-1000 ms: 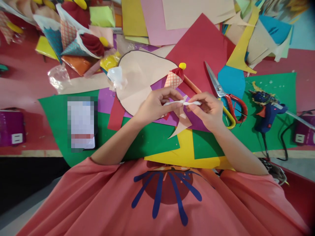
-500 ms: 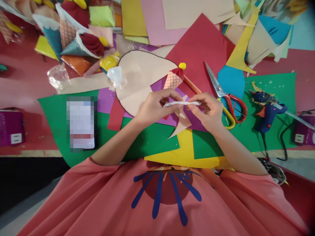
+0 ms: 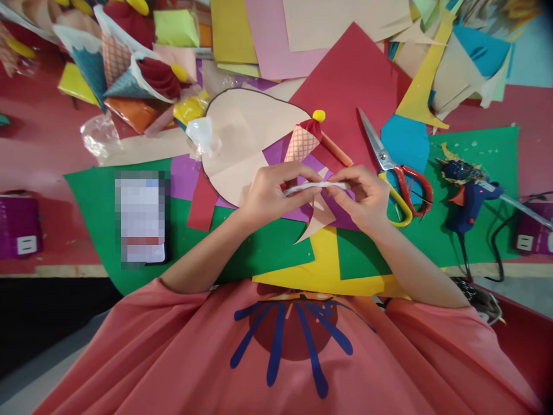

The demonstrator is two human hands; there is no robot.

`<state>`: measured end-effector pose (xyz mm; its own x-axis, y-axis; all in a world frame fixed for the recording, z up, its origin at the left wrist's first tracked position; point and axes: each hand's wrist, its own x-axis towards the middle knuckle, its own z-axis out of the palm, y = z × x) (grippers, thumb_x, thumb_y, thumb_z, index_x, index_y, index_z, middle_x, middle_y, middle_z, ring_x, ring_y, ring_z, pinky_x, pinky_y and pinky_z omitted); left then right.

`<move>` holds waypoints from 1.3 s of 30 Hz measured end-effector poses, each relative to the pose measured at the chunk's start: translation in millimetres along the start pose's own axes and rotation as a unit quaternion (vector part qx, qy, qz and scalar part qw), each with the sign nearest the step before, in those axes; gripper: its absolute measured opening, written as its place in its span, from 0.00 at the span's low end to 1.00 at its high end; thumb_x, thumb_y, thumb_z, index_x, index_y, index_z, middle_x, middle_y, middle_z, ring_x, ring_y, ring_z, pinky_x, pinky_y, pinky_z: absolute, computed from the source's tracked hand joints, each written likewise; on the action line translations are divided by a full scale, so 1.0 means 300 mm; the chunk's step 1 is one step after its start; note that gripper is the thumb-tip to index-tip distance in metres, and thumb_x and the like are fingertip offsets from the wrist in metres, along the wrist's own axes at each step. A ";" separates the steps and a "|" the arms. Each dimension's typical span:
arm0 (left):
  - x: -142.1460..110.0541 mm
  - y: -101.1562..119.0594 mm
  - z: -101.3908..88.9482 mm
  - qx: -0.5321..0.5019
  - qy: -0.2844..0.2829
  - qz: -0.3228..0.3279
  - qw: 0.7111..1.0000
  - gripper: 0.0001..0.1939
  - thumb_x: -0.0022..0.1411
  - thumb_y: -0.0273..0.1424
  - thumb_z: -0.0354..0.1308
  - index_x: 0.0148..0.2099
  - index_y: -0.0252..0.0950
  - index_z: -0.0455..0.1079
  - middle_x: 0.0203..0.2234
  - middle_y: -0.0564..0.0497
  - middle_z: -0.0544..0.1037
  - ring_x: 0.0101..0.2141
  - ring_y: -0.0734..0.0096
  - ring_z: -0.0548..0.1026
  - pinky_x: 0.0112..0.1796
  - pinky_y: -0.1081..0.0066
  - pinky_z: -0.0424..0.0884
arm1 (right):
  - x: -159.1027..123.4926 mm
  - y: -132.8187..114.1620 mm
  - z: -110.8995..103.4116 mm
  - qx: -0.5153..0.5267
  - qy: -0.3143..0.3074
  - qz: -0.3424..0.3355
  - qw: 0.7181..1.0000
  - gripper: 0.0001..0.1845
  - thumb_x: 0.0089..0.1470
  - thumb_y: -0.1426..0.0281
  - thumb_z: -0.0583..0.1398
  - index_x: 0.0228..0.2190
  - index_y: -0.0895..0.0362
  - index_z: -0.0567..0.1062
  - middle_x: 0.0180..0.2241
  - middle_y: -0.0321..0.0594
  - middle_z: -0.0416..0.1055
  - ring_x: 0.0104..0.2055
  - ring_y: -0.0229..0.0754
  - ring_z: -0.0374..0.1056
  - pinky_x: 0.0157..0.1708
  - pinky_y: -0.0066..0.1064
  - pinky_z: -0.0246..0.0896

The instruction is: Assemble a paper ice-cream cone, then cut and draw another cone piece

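Between both hands stretches a thin white strip (image 3: 324,185), which looks like soft modelling clay. My left hand (image 3: 272,187) pinches its left part between thumb and fingers. The right end is pinched by my right hand (image 3: 365,193), close beside the left fingertips. Just beyond the hands lies a small paper cone (image 3: 302,143) in orange check with a dark red swirl and a yellow ball (image 3: 318,116) on top. An orange stick (image 3: 337,148) lies against it. Pointed beige paper scraps (image 3: 318,213) show beneath the fingers.
Scissors (image 3: 391,164) lie open right of my right hand, with a blue glue gun (image 3: 469,199) farther right. A phone (image 3: 142,222) rests on green foam sheet (image 3: 250,253) at left. Cones (image 3: 144,78) and clay packets (image 3: 133,112) crowd the back left; a red sheet (image 3: 345,75) lies behind.
Both hands have dropped slightly toward me with the white strip, which looks flatter and straighter now. More of the small cone shows beyond them.
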<state>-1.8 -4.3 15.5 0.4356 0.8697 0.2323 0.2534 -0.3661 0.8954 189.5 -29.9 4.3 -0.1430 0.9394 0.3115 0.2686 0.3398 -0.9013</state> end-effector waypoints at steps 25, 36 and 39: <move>-0.007 -0.011 0.010 0.082 0.050 0.120 0.988 0.06 0.61 0.32 0.61 0.40 0.35 0.73 0.30 0.53 0.80 0.25 0.81 0.74 0.26 0.80 0.67 | -0.008 0.005 -0.002 0.053 -0.026 0.024 0.998 0.14 0.52 0.68 0.66 0.42 0.50 0.75 0.36 0.33 0.78 0.38 0.36 0.76 0.37 0.27 0.74; -0.005 -0.019 0.013 0.057 0.065 0.140 0.986 0.06 0.61 0.30 0.62 0.40 0.35 0.76 0.31 0.51 0.82 0.30 0.78 0.79 0.30 0.80 0.72 | 0.011 -0.013 -0.003 0.057 -0.006 0.025 0.998 0.03 0.54 0.72 0.63 0.33 0.54 0.76 0.30 0.32 0.76 0.31 0.33 0.74 0.31 0.24 0.70; -0.010 -0.019 0.015 0.099 0.069 0.151 0.981 0.07 0.62 0.32 0.61 0.41 0.36 0.77 0.31 0.52 0.82 0.29 0.78 0.79 0.30 0.79 0.72 | 0.008 -0.012 -0.001 0.063 -0.008 0.025 0.998 0.03 0.54 0.72 0.63 0.33 0.53 0.76 0.31 0.32 0.77 0.33 0.33 0.74 0.33 0.25 0.71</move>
<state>-0.8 -6.2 8.0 0.3996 0.7436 0.5361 0.2996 -0.6587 0.6902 188.4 -28.9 8.5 -0.1472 0.9542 0.2606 0.1548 0.2824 -0.9467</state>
